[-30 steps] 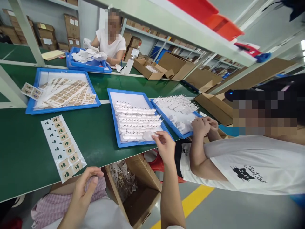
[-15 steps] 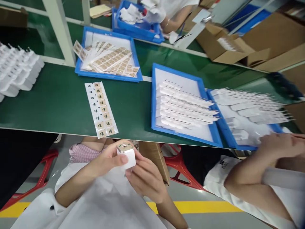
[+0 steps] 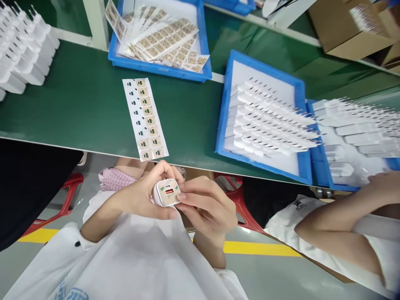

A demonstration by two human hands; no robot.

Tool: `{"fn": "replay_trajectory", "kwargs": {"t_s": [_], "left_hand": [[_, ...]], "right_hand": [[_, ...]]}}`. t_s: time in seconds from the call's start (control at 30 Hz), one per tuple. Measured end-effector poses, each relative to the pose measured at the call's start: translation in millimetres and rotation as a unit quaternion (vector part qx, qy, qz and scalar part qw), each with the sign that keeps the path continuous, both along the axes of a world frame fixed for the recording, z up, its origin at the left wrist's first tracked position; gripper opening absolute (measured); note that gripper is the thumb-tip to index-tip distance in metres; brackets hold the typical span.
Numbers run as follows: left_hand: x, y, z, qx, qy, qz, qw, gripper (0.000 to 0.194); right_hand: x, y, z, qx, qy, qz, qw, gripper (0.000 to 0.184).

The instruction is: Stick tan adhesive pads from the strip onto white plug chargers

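Observation:
My left hand [image 3: 142, 196] is wrapped around a white USB charger [image 3: 155, 199], its port face turned up toward me. On that face lies a beige sticker [image 3: 163, 198] with green marks, around a small slot and a larger orange-red USB port. The fingers of my right hand [image 3: 208, 208] press together at the right edge of the face, touching the charger; whether they also pinch the sticker's edge I cannot tell. Beyond my hands, a sheet of beige stickers [image 3: 150, 121] lies on the green table, with part of its left column bare.
A blue tray [image 3: 162, 71] holds piled sticker sheets. Right of it, another blue tray [image 3: 259, 170] carries rows of white chargers [image 3: 271, 121], pins up. More chargers [image 3: 25, 62] stand at far left. A co-worker's arm [image 3: 337, 221] is close on the right.
The charger has turned so its port face points toward me. My right fingers have moved from its lower side to the face's edge. The view has shifted, bringing the table nearer.

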State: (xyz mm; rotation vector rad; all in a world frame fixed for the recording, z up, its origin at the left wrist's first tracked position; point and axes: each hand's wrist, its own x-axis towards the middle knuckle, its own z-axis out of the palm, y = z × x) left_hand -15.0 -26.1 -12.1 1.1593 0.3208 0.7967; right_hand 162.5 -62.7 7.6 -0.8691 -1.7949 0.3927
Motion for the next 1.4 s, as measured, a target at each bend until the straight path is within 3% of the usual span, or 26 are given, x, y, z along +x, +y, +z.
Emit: {"fn": "replay_trajectory", "kwargs": {"t_s": [0.2,0.33,0.4,0.53,0.7,1.1,1.4], "left_hand": [[-6.7,6.3,8.4,-0.009,0.08,0.01,0.997,0.036],[-10.9,6.1,14.7,0.008,0.062,-0.05,0.997,0.029],[-10.2,3.6,14.9,0.014,0.049,-0.094,0.994,0.022],[-0.6,-6.9,9.8,-0.014,-0.014,-0.137,0.99,0.041],[9.2,-11.5,6.1,-0.022,-0.02,-0.119,0.992,0.038],[5.1,-8.4,2.0,0.0,0.003,-0.121,0.993,0.031],[4.5,-7.6,2.8,0.01,0.014,-0.095,0.995,0.034]], "right_hand": [[-5.0,0.6,2.4,0.022,0.025,-0.014,0.999,0.01],[-7.3,-3.2,7.3,0.022,-0.01,-0.03,0.999,0.007],[-7.7,-6.5,8.3,0.021,-0.015,-0.014,1.0,0.015],[-9.3,-12.9,8.1,0.031,0.013,0.001,0.999,0.021],[-11.2,-14.4,12.1,0.049,0.011,0.012,0.999,0.025],[-10.6,-11.7,11.1,0.049,0.005,0.015,0.999,0.023],[-12.4,-15.3,6.1,0.013,0.05,0.006,0.999,0.008]]}}
